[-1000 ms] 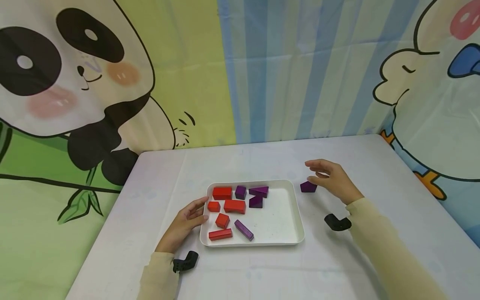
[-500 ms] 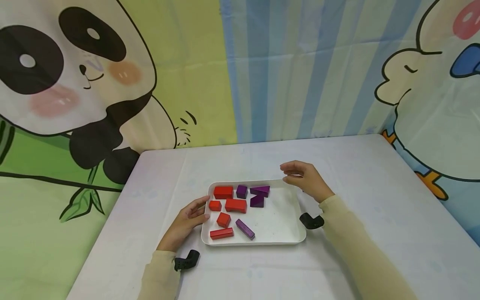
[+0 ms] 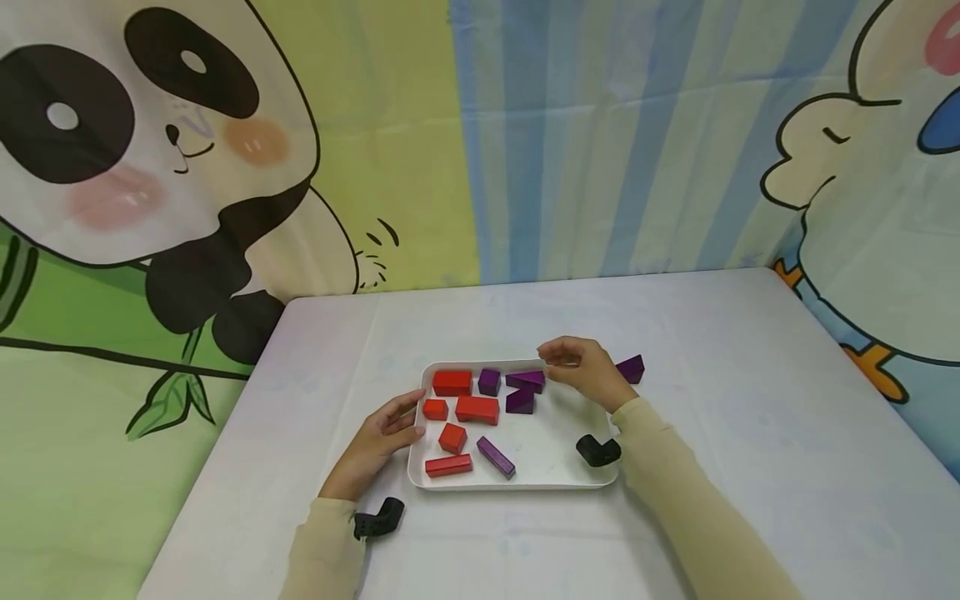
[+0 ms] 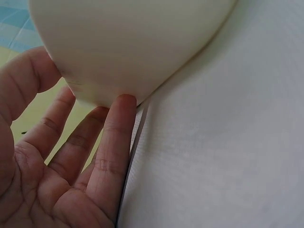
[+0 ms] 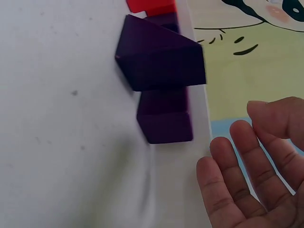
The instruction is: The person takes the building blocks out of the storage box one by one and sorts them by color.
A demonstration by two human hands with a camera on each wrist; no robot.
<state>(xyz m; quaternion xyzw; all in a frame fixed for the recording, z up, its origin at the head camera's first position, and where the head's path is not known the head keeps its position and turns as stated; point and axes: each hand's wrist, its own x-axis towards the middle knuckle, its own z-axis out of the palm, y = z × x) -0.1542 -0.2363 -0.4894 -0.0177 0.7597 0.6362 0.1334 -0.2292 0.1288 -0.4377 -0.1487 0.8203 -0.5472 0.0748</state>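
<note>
The fingertips of my left hand [image 3: 375,442] touch the outer wall of a white tray [image 3: 562,485] at its left end; the left wrist view shows fingers [image 4: 111,147] spread against that wall. My right hand [image 3: 588,371] hovers at the tray's back right rim, fingers loosely bent and nothing between them. Just left of it in the tray lie a purple triangular block [image 3: 527,381] and a purple wedge [image 3: 520,401], both large in the right wrist view. A purple cube [image 3: 489,382] and a purple bar [image 3: 497,458] lie farther left. Behind the right hand, a dark purple block [image 3: 632,369] sits on the table, partly hidden.
Several red blocks [image 3: 477,409] fill the tray's left half. The tray stands on a table with a white cloth [image 3: 420,329]. A printed cartoon curtain [image 3: 555,142] hangs behind the table's back edge. Each wrist carries a black camera mount [image 3: 600,450].
My right hand has moved left from beside the purple block on the table to the tray's back right rim. That block stays behind. The left hand keeps its place at the tray.
</note>
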